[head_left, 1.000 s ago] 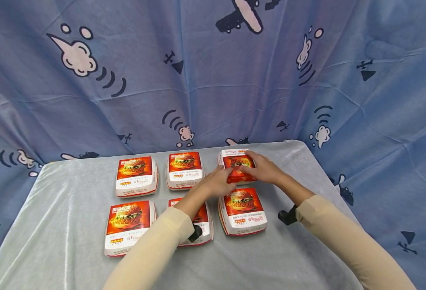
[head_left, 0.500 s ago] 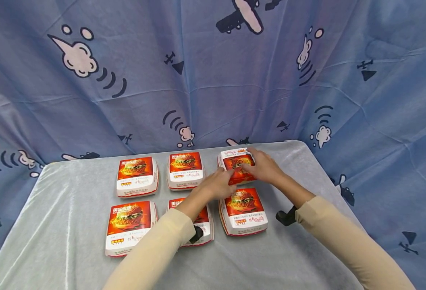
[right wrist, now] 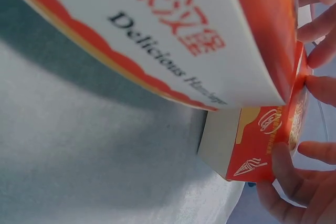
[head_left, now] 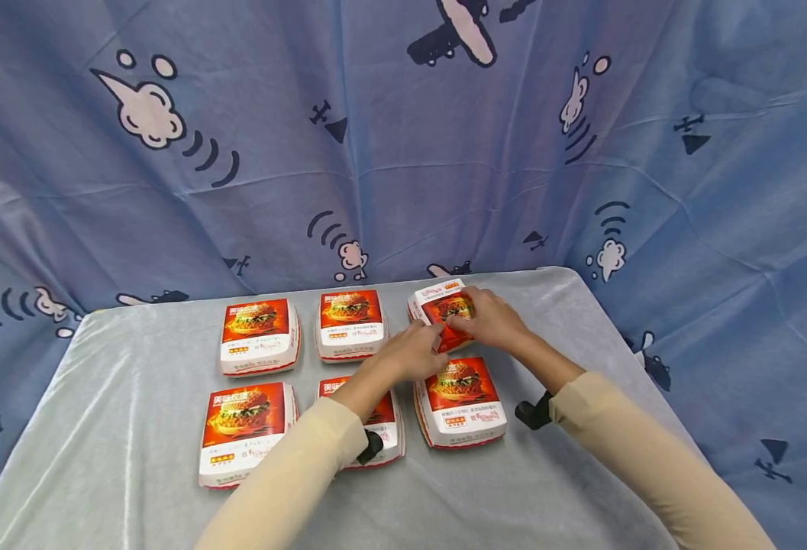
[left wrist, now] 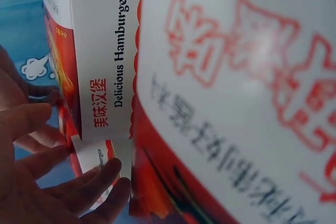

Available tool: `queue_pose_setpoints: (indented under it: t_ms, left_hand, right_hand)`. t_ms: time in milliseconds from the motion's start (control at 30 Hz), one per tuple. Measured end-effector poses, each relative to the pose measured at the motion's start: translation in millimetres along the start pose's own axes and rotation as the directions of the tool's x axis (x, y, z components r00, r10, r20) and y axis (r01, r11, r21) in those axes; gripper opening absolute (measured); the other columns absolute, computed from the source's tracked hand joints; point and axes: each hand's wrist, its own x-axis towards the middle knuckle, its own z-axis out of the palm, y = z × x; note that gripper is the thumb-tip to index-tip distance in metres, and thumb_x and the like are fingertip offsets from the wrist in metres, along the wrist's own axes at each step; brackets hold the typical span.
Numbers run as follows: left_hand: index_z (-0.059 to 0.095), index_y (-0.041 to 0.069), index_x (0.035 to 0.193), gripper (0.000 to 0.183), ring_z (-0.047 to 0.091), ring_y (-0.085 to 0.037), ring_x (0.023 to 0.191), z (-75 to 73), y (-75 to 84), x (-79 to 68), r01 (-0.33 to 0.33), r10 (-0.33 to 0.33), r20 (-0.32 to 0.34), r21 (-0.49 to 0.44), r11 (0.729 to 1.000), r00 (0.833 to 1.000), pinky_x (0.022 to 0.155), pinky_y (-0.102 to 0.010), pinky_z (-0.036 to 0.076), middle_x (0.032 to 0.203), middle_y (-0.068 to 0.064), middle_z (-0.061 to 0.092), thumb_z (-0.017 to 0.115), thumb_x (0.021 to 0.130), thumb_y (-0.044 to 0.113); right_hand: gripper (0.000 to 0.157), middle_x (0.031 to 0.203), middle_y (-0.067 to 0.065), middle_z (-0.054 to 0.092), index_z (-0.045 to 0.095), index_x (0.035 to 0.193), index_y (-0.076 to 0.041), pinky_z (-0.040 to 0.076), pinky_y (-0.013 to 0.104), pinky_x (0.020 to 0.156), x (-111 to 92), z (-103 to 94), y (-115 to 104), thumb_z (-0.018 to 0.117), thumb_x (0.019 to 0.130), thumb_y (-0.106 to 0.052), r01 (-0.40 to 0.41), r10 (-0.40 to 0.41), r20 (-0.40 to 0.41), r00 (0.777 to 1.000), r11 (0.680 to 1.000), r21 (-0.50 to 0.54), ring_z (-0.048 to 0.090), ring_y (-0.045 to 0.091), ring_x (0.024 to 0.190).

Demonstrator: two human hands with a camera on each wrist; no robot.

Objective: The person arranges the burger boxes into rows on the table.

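Note:
At the far right of the table lies a hamburger box (head_left: 434, 294), white with a red burger picture, turned at an angle to the others. My right hand (head_left: 492, 321) grips it from the right, fingertips near its back edge and thumb over the front. My left hand (head_left: 410, 351) touches the front left of the same box with loosely extended fingers. In the right wrist view, fingers of both hands are around this red-sided box (right wrist: 252, 150). A second hamburger box (head_left: 461, 401) lies just in front of it. Spread left fingers (left wrist: 107, 174) show in the left wrist view.
Several more closed hamburger boxes form two rows: a back left box (head_left: 255, 340), back middle box (head_left: 351, 325), front left box (head_left: 241, 428) and front middle box (head_left: 389, 428), partly under the left forearm. Grey cloth covers the table (head_left: 135, 412). A blue patterned curtain (head_left: 272, 153) hangs behind.
The far right box has turned anticlockwise and shifted a little left. My right hand has moved left along with it; the left hand stays nearly in place.

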Motion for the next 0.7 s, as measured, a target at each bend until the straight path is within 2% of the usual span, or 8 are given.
queue_pose_setpoints:
  t_ms: [100,233,400,700]
  left_hand:
    - [0.045,0.010,0.150,0.058,0.055,-0.030,0.115,-2.1,-1.5,-0.7,0.004,-0.004,-0.020,-0.035,0.999,1.000,0.100,-0.044,0.045,0.140,-0.017,0.048,0.060,0.097,0.029]
    - [0.039,0.011,0.153,0.062,0.048,-0.039,0.130,-4.0,-4.4,0.2,0.018,-0.021,-0.055,-0.056,0.998,0.998,0.107,-0.049,0.040,0.155,-0.022,0.032,0.059,0.097,0.028]
    - [0.034,0.014,0.156,0.068,0.044,-0.045,0.134,-5.7,-8.0,2.0,0.039,-0.046,-0.091,-0.076,0.996,0.995,0.107,-0.054,0.039,0.162,-0.023,0.015,0.059,0.094,0.027]
    - [0.040,0.011,0.153,0.063,0.043,-0.047,0.134,-7.3,-9.7,1.4,0.068,-0.076,-0.098,-0.077,0.995,0.992,0.106,-0.054,0.040,0.162,-0.024,0.019,0.059,0.094,0.026]
  right_hand:
    - [0.066,0.134,0.024,0.054,0.046,0.143,0.002,0.044,0.055,0.100,1.2,-0.2,0.8,0.068,0.093,-0.035,0.021,-0.021,0.004,1.000,1.000,-0.005,0.054,0.037,0.115]
    - [0.064,0.137,0.024,0.054,0.047,0.143,0.002,0.043,0.057,0.100,2.4,-2.5,2.4,0.069,0.092,-0.030,0.057,-0.057,0.021,0.998,0.998,0.003,0.053,0.038,0.118]
    - [0.060,0.137,0.024,0.054,0.049,0.143,0.001,0.045,0.056,0.097,3.4,-5.0,4.3,0.069,0.092,-0.025,0.088,-0.089,0.048,0.995,0.996,0.021,0.054,0.037,0.115]
    - [0.058,0.140,0.024,0.053,0.049,0.145,-0.003,0.045,0.055,0.097,5.6,-6.5,7.8,0.069,0.092,-0.016,0.128,-0.129,0.062,0.990,0.992,0.023,0.052,0.036,0.116]
